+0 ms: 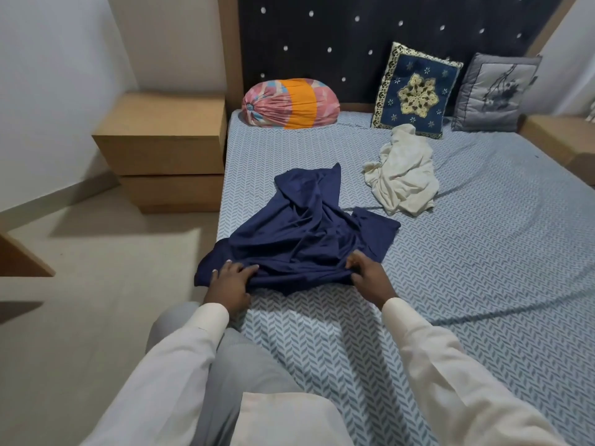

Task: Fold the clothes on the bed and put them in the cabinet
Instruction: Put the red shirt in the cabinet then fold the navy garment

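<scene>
- Gripping the near edge of a crumpled navy garment (306, 233), at the left side of the bed (483, 252): left hand (230, 281), fingers laid over the cloth, thumb closed against a gathered fold.
- Pinching the same edge a little to the right: right hand (370, 278), fingers curled, fabric bunched between fingertips and thumb.
- Spread unfolded across the herringbone sheet, far end pointing toward the headboard (322, 37).
- Heaped farther up the bed, apart from the navy piece: cream garment (402, 175), likewise unfolded.
- Propped along the dark studded headboard: pink-and-orange bolster (289, 103), embroidered navy cushion (417, 91) just behind the cream heap, grey cushion (495, 91).
- Standing beside the bed on the left: wooden nightstand (164, 149).
- Filling the foreground: pale long sleeves and grey trousers.
</scene>
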